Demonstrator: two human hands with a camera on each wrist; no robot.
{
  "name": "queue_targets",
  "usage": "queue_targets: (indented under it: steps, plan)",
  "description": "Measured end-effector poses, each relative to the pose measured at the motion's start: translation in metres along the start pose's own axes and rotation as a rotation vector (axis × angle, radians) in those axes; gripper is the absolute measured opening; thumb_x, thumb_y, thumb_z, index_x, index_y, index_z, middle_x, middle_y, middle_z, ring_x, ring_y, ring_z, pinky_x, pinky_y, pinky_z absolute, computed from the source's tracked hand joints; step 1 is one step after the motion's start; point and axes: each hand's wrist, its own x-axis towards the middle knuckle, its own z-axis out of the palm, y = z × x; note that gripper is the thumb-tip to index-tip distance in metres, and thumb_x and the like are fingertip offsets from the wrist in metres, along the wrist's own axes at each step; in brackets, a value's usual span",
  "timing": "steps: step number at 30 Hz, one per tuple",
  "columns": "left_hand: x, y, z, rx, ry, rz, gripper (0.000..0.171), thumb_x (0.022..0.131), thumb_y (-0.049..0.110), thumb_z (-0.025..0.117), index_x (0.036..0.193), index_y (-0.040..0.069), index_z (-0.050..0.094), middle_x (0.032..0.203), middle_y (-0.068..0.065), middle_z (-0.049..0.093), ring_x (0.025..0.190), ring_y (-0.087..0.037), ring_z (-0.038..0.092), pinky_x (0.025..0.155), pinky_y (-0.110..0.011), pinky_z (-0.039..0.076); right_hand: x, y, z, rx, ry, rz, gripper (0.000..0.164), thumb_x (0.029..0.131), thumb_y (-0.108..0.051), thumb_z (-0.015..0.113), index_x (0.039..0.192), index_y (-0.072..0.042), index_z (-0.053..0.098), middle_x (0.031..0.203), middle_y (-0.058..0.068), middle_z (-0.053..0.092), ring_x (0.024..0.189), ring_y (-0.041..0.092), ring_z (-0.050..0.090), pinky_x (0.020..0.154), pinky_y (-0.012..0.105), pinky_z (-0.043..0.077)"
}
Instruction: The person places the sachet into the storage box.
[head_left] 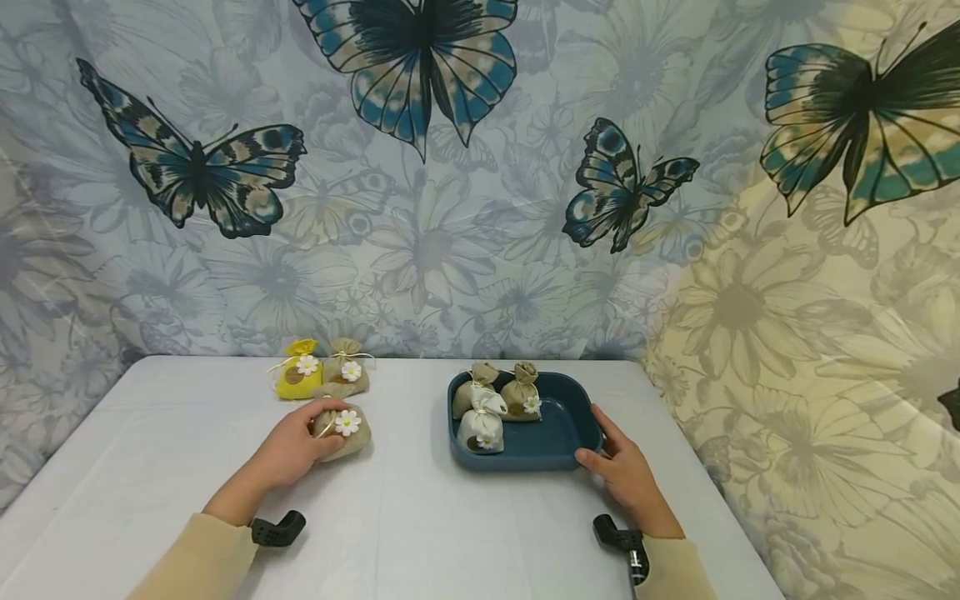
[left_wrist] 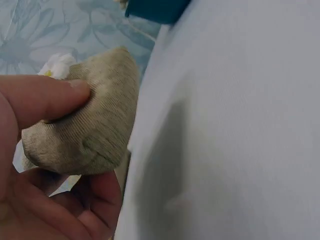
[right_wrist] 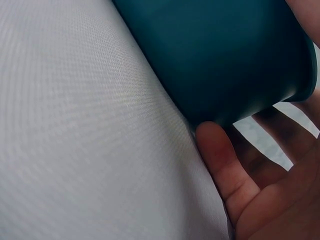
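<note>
My left hand (head_left: pixel 292 442) grips a tan drawstring pouch (left_wrist: pixel 107 120) with a white daisy, thumb on one side and fingers under the other. In the left wrist view its shadow falls on the white cloth, and the pouch is close over the table. With my right hand (head_left: pixel 622 475) I hold the right end of a dark blue rectangular tray (head_left: pixel 573 427), thumb at the front corner and fingers along the side. Inside the tray's left half sit a white pouch (head_left: pixel 482 427) and two tan pouches, one at the back left (head_left: pixel 462 397) and another beside it (head_left: pixel 517 398).
Behind my left hand stand a yellow pouch (head_left: pixel 300 382) and another tan pouch (head_left: pixel 352 379), side by side near the table's back edge. A white cloth covers the table (head_left: pixel 420 517). Butterfly-patterned fabric (head_left: pixel 435 233) hangs right behind it.
</note>
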Motion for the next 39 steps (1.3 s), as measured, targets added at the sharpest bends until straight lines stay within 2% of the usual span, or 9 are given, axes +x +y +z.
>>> queue_targets:
  steps: [6,13,19,24,29,31,35,38,39]
  plan:
    - [0.007,0.028,0.015,-0.138,-0.015,0.058,0.049,0.089,0.019,0.078,0.134,0.019,0.059,0.128,-0.014,0.057,0.097,-0.026,0.055,0.074,-0.037,0.048,0.0,0.0,0.0,-0.004,0.001,-0.003,0.085,0.09,-0.025,0.078,0.159,-0.02,0.029,0.157,0.014,0.033,0.133,0.039,0.044,0.09,0.031,0.048]
    - [0.012,0.063,0.036,-0.178,-0.054,0.096,0.047,0.088,0.02,0.079,0.132,0.021,0.063,0.129,-0.009,0.058,0.102,-0.025,0.057,0.076,-0.037,0.049,0.002,0.0,0.0,-0.002,0.001,-0.007,0.085,0.09,-0.025,0.078,0.159,-0.02,0.029,0.156,0.015,0.035,0.131,0.038,0.046,0.087,0.027,0.049]
    - [0.021,0.087,0.056,-0.228,-0.075,0.155,0.04,0.091,0.01,0.072,0.128,0.021,0.065,0.12,-0.007,0.056,0.095,-0.025,0.052,0.074,-0.037,0.048,0.001,0.0,-0.001,0.006,0.004,-0.011,0.085,0.089,-0.024,0.078,0.159,-0.019,0.029,0.155,0.016,0.036,0.129,0.038,0.048,0.085,0.023,0.049]
    - [0.027,0.109,0.074,-0.277,-0.114,0.175,0.045,0.09,0.009,0.07,0.131,0.025,0.065,0.124,-0.002,0.055,0.094,-0.026,0.052,0.069,-0.037,0.048,0.001,0.0,-0.001,0.008,0.004,-0.01,0.086,0.089,-0.025,0.079,0.159,-0.018,0.029,0.154,0.017,0.036,0.127,0.036,0.05,0.084,0.023,0.05]
    - [0.035,0.128,0.092,-0.252,-0.162,0.213,0.047,0.089,0.015,0.073,0.133,0.027,0.063,0.126,0.001,0.057,0.095,-0.024,0.053,0.069,-0.038,0.047,0.002,0.001,-0.001,0.008,0.0,-0.015,0.087,0.089,-0.024,0.079,0.159,-0.017,0.028,0.155,0.016,0.035,0.129,0.037,0.049,0.085,0.023,0.049]
    - [0.039,0.136,0.098,-0.235,-0.185,0.231,0.044,0.089,0.016,0.073,0.131,0.028,0.064,0.122,0.002,0.059,0.093,-0.022,0.055,0.07,-0.038,0.047,0.002,0.001,-0.001,0.01,-0.002,-0.017,0.087,0.089,-0.024,0.078,0.159,-0.016,0.028,0.156,0.016,0.034,0.129,0.037,0.048,0.086,0.023,0.049]
    - [0.046,0.15,0.111,-0.207,-0.224,0.277,0.041,0.089,0.016,0.073,0.127,0.028,0.063,0.106,0.001,0.061,0.079,-0.02,0.051,0.065,-0.036,0.044,0.002,0.0,0.0,0.015,0.0,-0.011,0.086,0.089,-0.024,0.078,0.159,-0.018,0.029,0.156,0.015,0.035,0.129,0.037,0.048,0.086,0.023,0.049]
    - [0.052,0.159,0.119,-0.192,-0.243,0.297,0.039,0.089,0.016,0.074,0.124,0.029,0.063,0.109,0.003,0.06,0.079,-0.02,0.051,0.066,-0.036,0.044,0.002,0.0,0.0,0.019,-0.005,-0.014,0.085,0.09,-0.022,0.078,0.159,-0.017,0.028,0.156,0.017,0.034,0.129,0.038,0.048,0.086,0.024,0.049]
    - [0.054,0.161,0.122,-0.188,-0.248,0.299,0.038,0.089,0.017,0.074,0.123,0.03,0.063,0.114,0.005,0.059,0.084,-0.018,0.053,0.069,-0.036,0.045,0.002,0.0,0.0,0.019,-0.004,-0.013,0.085,0.09,-0.022,0.078,0.159,-0.017,0.028,0.156,0.017,0.033,0.13,0.038,0.048,0.086,0.024,0.049]
